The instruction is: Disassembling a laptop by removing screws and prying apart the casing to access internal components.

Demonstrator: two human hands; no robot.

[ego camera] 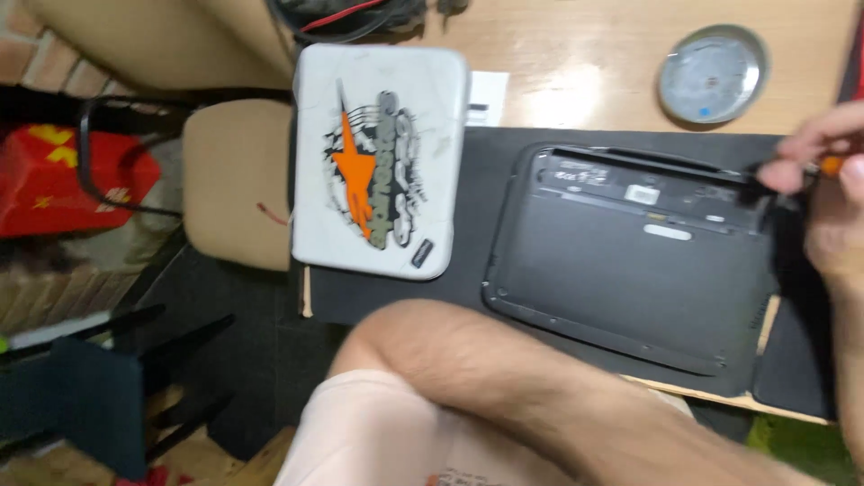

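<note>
Your right hand (823,157) is at the frame's right edge, fingers pinched closed around an orange-handled screwdriver (801,169) whose dark end meets the upper right corner of the black laptop base (630,261). That base lies underside up on a dark mat (396,297) on the wooden table (576,63), directly left of the hand. Your left forearm (504,378) crosses below it; the left hand is out of view. A white patterned case (378,162) lies left of the base, and a round metal dish (713,72) above it.
</note>
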